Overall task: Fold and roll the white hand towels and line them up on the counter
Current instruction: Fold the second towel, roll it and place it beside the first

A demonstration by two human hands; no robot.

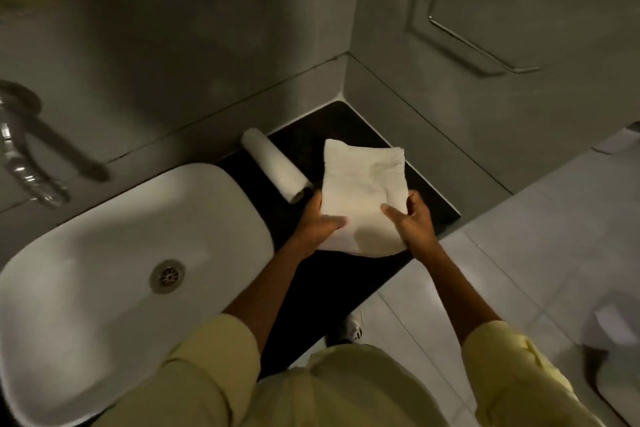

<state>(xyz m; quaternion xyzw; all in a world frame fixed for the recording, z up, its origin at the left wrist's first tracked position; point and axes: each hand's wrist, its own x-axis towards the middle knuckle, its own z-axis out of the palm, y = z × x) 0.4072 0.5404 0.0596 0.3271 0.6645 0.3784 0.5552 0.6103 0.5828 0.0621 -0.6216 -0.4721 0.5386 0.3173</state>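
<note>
A folded white hand towel lies as a long strip on the black counter, its far end toward the wall corner. My left hand grips the near left edge, thumb on top. My right hand grips the near right edge, fingers spread over the cloth. The near end of the towel bulges up slightly between both hands. To the left, a rolled white towel lies on the counter, angled from the back wall toward my left hand and close to it.
A white basin with a metal drain fills the counter's left side, with a chrome tap behind it. Grey tiled walls meet at the corner behind the counter. A metal towel ring hangs on the right wall. Tiled floor lies to the right.
</note>
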